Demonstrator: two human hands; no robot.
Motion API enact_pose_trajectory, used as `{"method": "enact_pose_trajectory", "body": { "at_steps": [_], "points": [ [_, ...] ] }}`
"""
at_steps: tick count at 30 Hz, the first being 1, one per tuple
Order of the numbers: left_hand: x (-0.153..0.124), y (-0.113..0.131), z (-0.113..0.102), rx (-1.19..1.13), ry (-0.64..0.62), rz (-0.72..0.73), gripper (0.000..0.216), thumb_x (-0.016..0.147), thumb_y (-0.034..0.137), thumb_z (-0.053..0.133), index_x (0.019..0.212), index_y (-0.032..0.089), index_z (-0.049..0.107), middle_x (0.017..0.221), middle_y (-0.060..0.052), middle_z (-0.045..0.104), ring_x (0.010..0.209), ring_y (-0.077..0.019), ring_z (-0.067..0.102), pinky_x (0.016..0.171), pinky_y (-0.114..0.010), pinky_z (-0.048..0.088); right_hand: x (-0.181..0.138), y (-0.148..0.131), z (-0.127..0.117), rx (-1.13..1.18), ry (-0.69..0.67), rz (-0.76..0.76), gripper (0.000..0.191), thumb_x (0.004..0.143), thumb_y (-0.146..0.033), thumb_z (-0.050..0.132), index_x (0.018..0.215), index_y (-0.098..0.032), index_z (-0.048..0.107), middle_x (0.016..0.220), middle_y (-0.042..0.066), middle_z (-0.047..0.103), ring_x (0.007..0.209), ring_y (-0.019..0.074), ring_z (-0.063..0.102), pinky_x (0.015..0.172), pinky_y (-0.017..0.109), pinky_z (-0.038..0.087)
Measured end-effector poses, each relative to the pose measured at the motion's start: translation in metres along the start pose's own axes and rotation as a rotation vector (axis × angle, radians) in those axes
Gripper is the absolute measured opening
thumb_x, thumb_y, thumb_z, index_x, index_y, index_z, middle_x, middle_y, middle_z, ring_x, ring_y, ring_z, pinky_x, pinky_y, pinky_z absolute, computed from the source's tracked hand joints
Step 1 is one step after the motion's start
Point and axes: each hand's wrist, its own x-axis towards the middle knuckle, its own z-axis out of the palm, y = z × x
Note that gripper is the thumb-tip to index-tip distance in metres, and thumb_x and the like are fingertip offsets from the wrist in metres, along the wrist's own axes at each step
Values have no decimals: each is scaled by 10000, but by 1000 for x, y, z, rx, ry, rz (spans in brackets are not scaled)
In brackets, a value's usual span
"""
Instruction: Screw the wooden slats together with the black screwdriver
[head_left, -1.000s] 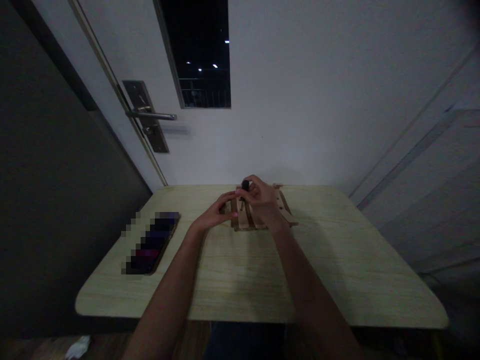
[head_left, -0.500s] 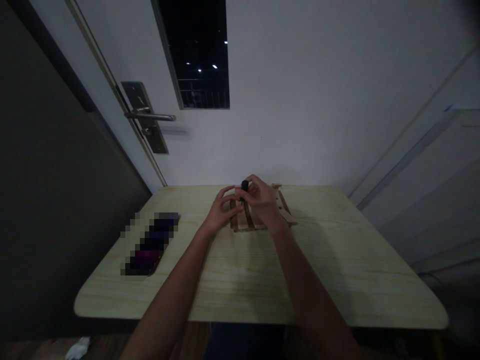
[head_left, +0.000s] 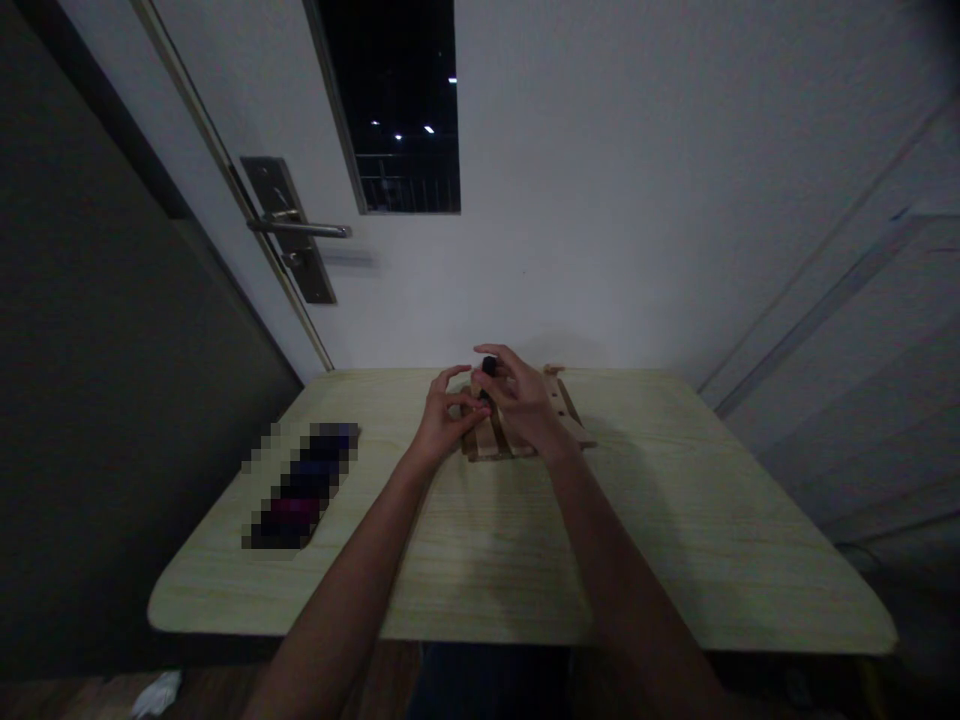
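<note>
A wooden piece (head_left: pixel 487 440) with light and dark brown stripes lies near the far edge of the table, partly hidden by my hands. Its right part is a paler panel with a few dark holes. Over it, my right hand (head_left: pixel 521 400) grips a short black-handled tool (head_left: pixel 490 365), held roughly upright between thumb and fingers. My left hand (head_left: pixel 442 415) is at the left side, thumb and index finger pinched together at the tool's lower end. Whatever sits in that pinch is too small to make out.
The pale wood-grain table (head_left: pixel 480 570) backs onto a white door or wall (head_left: pixel 600 200) with a dark window (head_left: pixel 405 110) and a metal handle (head_left: pixel 307 230). A dark pixelated object (head_left: pixel 307 490) lies at the left. Something white (head_left: pixel 156 695) is on the floor.
My right index finger has lifted and stretched out to the left over the tool. My left thumb and index finger have closed nearer the tool's lower end. The wooden piece stays put.
</note>
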Motion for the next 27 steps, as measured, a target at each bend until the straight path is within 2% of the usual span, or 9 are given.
{"method": "enact_pose_trajectory", "body": {
  "at_steps": [2,5,9,13,18,23,27],
  "points": [
    [0,0,0,18,2,16,117,718,327,724,741,213,714,1344,-54,462,1262,-276,401,1088,-487,275,0,3,0,36,-20,-7,348,870,-314,509,1216,-278,525,1031,37,646,898,165,627,771,320,531],
    [0,-1,-1,28,0,27,114,718,329,722,741,217,715,1338,-50,470,1257,-269,413,1089,-467,282,-1,6,1,91,-39,1,345,859,-284,515,1203,-280,539,1088,42,643,926,173,636,787,340,543],
    [-2,-6,-2,16,-18,10,137,714,340,728,783,223,715,1347,-53,453,1269,-265,402,1091,-446,293,-1,1,0,154,-32,26,286,818,-247,560,1103,-263,581,970,20,661,840,158,645,735,313,549],
    [-4,-12,-5,-31,-70,-17,182,747,359,700,870,224,708,1304,-73,477,1257,-256,421,1092,-433,304,-1,-6,-1,101,-17,19,325,810,-218,559,1131,-266,566,838,-6,637,722,133,614,642,268,527],
    [-4,-19,-7,-128,-65,-48,214,836,387,585,908,220,698,1248,-75,509,1227,-239,455,1082,-413,332,3,0,-2,19,20,-33,231,771,-223,620,1001,-236,603,874,-3,636,739,131,603,668,262,503],
    [-3,-24,-6,-139,-79,-40,234,791,382,640,966,230,676,1232,-79,520,1204,-245,471,1079,-436,329,3,6,-2,-52,50,-30,208,746,-260,670,943,-234,607,795,-16,614,678,128,581,635,259,480],
    [-4,-26,-6,-136,-111,-15,315,779,376,659,1065,247,634,1252,-76,506,1211,-242,461,1076,-441,323,2,5,-2,-110,72,-78,206,758,-279,678,953,-241,621,877,7,619,740,140,579,682,275,480]
  ]
}}
